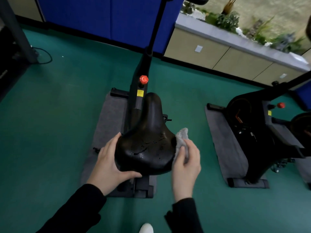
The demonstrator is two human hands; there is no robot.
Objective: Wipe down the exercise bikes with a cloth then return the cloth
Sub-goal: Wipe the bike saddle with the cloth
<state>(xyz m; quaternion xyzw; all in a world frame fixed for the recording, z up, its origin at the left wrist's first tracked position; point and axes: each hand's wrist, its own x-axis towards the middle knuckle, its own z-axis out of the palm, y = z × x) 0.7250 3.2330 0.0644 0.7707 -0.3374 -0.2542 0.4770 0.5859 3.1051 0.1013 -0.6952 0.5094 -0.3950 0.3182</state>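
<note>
- Green flooring (50, 132) runs across the room, with a black cable (46, 56) looped on it at far left and a blue wall panel (101, 17) behind.
- Your nearer exercise bike (140, 68) stands on a grey mat (107, 118), with a red knob (143, 79) on its frame just ahead of the seat's nose.
- Your left hand (109, 162) grips the saddle (148, 142) at its left rear edge, fingers wrapped along the side and thumb along the back rim.
- Wet streaks show on the saddle's wide rear part.
- The grey cloth (182, 136) sits bunched against the saddle's right side.
- Your right hand (186, 165) holds that cloth, fingers curled over it and pressing it to the seat's edge.
- Further right, a second bike (252, 132) stands on its own mat (223, 140), well apart from the first.
- Beige cabinets (218, 54) topped with plants (225, 19) line the far right wall.
</note>
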